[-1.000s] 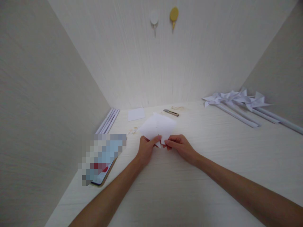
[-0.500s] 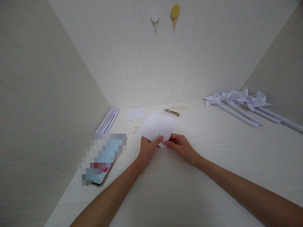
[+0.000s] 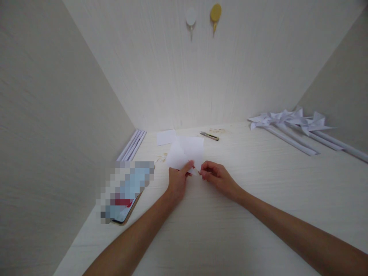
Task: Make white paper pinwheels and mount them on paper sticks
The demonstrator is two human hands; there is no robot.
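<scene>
My left hand [image 3: 179, 180] is closed on a sheet of white paper [image 3: 185, 151], thumb on top and fingers underneath. Slits or fold lines divide the sheet into flaps, which spread up and away from the thumb. Just right of its lower corner, my right hand [image 3: 217, 178] pinches with thumb and forefinger. A tiny brownish bit shows at those fingertips, too small to name. The two hands are close but apart. Behind the held sheet, another white paper piece [image 3: 165, 138] lies flat on the table, and thread snips [image 3: 209, 136] rest to its right.
Rolled white paper sticks [image 3: 132, 145] lie at the left wall, with a phone [image 3: 129, 207], partly blurred out, nearer me. Several paper pinwheels on sticks [image 3: 290, 122] lie at the back right. Small brownish bits [image 3: 217, 130] are on the table [image 3: 258, 237]. Two hooks [image 3: 215, 13] hang on the back wall.
The paper's flaps have swung left and the sheet has turned in my left hand. A slightly wider gap now lies between the sheet and my right fingertips.
</scene>
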